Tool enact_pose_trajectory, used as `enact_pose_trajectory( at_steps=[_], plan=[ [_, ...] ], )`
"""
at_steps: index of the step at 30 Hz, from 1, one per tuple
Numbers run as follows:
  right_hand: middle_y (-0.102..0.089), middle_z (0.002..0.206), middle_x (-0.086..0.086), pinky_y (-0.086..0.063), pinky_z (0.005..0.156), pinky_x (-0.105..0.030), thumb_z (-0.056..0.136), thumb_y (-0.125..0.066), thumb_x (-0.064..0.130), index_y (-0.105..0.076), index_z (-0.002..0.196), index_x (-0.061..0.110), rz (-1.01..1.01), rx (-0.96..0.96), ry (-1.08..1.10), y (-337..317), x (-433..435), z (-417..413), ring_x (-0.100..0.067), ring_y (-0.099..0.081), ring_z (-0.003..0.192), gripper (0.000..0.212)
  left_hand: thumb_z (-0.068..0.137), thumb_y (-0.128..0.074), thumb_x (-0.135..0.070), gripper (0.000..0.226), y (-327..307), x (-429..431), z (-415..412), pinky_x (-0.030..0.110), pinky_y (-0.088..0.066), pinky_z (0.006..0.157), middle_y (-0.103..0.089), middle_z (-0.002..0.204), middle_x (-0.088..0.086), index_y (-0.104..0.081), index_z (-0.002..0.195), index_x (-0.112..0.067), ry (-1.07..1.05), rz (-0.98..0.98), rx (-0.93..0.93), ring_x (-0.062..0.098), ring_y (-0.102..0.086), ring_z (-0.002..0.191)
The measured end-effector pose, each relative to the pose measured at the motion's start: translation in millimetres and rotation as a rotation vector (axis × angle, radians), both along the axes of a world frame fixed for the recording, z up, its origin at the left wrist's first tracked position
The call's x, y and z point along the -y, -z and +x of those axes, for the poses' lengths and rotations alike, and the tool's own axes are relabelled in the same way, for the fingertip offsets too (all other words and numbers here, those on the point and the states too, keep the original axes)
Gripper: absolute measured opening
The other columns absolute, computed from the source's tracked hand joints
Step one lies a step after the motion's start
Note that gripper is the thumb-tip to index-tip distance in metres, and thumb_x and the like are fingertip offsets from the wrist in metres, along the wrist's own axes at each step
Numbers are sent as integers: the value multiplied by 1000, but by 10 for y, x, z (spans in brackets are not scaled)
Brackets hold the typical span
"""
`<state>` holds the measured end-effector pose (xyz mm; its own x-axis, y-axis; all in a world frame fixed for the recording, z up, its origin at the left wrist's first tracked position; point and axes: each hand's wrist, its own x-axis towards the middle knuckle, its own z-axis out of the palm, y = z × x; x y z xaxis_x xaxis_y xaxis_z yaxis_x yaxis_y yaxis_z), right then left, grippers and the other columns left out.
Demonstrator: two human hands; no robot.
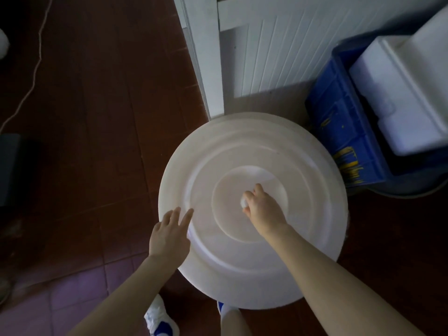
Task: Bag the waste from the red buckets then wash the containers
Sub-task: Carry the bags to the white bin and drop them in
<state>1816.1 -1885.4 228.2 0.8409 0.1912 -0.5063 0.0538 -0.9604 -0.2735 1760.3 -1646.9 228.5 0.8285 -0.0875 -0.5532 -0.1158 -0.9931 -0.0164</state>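
Observation:
A large round white lid (254,251) with raised rings covers a big container just in front of me on the floor. My right hand (263,206) is closed around the small white knob (243,202) at the lid's centre. My left hand (168,235) hovers with spread fingers at the lid's left rim, fingertips at or just over the edge. The container under the lid is hidden. No red bucket shows in this view.
A blue plastic crate (344,124) holding white foam boxes (397,93) stands at the right. A white panelled cabinet (274,52) is behind the lid. Dark red floor tiles (97,117) spread to the left, crossed by a thin white cord (36,66). My shoes (160,318) are below.

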Motion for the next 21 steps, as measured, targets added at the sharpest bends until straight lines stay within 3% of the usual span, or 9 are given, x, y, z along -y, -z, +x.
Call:
enact_pose_trajectory(
  at_steps=[8,13,15,18,21],
  plan=[
    [-45,118,-15,-40,83,-40,95,-52,20,-56,112,8,15,18,29,65,-102,-49,-33,-57,100,21,90,-49,-23,84,117,-168,-43,34,-29,113,-10,161,2,4,154,-35,-12,-34,-33,22,-12,147],
    [-48,110,-14,-42,76,-41,93,-53,17,-58,108,9,-42,84,90,82,-213,-136,-34,-57,95,17,90,-52,-25,82,71,-345,-49,34,-27,114,-10,162,1,-2,155,-33,-22,-131,-38,19,-10,148],
    [-48,114,-12,-46,74,-41,93,-54,21,-56,116,12,-99,110,116,43,-286,-180,-33,-55,102,25,90,-51,-26,80,-2,-456,-96,35,-27,114,-12,161,1,-5,155,-31,-33,-133,-15,19,-12,148],
    [-46,130,-11,-46,86,-40,92,-57,29,-44,138,17,-205,154,36,-110,-445,-224,-31,-49,112,49,90,-51,-24,74,-172,-706,-235,35,-35,107,-23,157,0,-14,154,-29,-98,-157,43,19,-21,144],
    [-43,136,-8,-45,90,-38,94,-55,32,-42,141,18,-150,180,-84,-405,-755,-291,-29,-48,115,51,91,-50,-27,62,-403,-1097,-443,33,-42,99,-41,143,-4,-30,149,-27,-201,-172,97,17,-38,132]
  ],
)
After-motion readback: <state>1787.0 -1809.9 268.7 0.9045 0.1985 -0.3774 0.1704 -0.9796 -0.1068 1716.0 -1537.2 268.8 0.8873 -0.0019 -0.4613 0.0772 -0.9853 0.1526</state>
